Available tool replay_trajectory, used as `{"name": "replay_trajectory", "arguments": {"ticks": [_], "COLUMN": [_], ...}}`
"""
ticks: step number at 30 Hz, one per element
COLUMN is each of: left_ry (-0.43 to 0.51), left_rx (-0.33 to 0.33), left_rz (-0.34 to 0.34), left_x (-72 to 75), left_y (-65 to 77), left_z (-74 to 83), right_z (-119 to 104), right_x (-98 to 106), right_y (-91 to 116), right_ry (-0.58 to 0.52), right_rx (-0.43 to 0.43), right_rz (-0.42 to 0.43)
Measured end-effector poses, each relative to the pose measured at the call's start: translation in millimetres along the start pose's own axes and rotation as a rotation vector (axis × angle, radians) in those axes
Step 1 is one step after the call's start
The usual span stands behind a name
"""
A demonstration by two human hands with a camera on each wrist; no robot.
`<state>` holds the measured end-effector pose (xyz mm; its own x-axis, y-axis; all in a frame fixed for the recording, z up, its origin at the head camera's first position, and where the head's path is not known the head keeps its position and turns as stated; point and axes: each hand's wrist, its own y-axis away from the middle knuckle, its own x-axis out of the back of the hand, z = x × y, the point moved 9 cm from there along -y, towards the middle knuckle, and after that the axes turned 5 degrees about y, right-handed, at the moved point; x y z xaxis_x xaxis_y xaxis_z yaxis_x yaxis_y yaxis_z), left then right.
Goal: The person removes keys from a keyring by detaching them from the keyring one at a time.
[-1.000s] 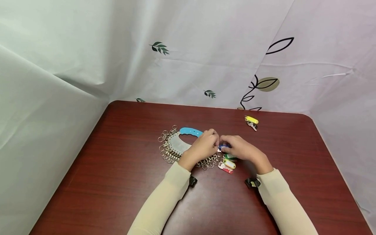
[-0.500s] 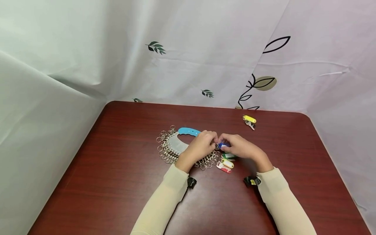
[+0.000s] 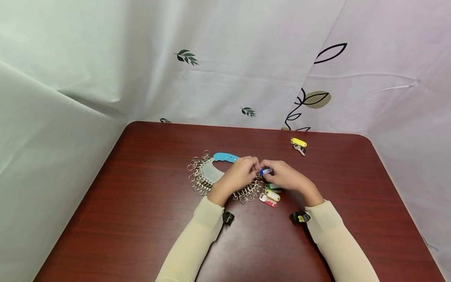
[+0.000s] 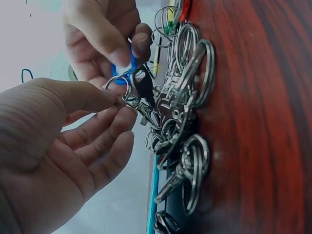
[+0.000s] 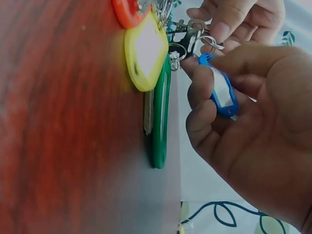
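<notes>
My left hand pinches a metal split ring between thumb and index finger. From the right, my right hand grips the blue key tag with a white label, which meets the ring at its end. A dark-headed key hangs at the same ring, beside a small metal clasp. Below both hands lies a crescent-shaped metal key holder with a light blue handle, partly hidden by my left hand. Many rings and clasps line its curved edge.
Yellow, green and red key tags lie at the holder's right end. Farther back on the brown table is another yellow tag with a key. White cloth hangs behind the table.
The blue tag has turned in my right hand, so more of its white label shows. Both hands stay close together at the ring, shifted slightly left in the head view.
</notes>
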<state>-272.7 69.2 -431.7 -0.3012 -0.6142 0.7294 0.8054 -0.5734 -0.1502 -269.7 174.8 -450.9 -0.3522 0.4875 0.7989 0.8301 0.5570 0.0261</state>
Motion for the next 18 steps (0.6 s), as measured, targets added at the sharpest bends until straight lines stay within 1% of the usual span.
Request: {"name": "replay_trajectory", "arguments": {"ticks": [4, 8, 14, 18], "left_ry": [0.011, 0.020, 0.006, -0.011], "left_rx": [0.009, 0.011, 0.006, -0.004], "left_rz": [0.001, -0.002, 0.001, 0.011], "left_x": [0.8, 1.3, 2.9, 4.3], "left_y": [-0.7, -0.8, -0.6, -0.3], "left_z": [-1.5, -1.6, -0.6, -0.7], "right_z": [-0.5, -2.3, -4.5, -6.1], "right_x": [-0.9, 0.6, 5.4, 8.6], "right_y": [-2.0, -3.3, -3.7, -3.0], "right_ry": [-0.005, 0.029, 0.086, 0.094], "right_rx": [-0.009, -0.014, -0.006, 0.009], "right_rz": [0.019, 0.046, 0.113, 0.166]}}
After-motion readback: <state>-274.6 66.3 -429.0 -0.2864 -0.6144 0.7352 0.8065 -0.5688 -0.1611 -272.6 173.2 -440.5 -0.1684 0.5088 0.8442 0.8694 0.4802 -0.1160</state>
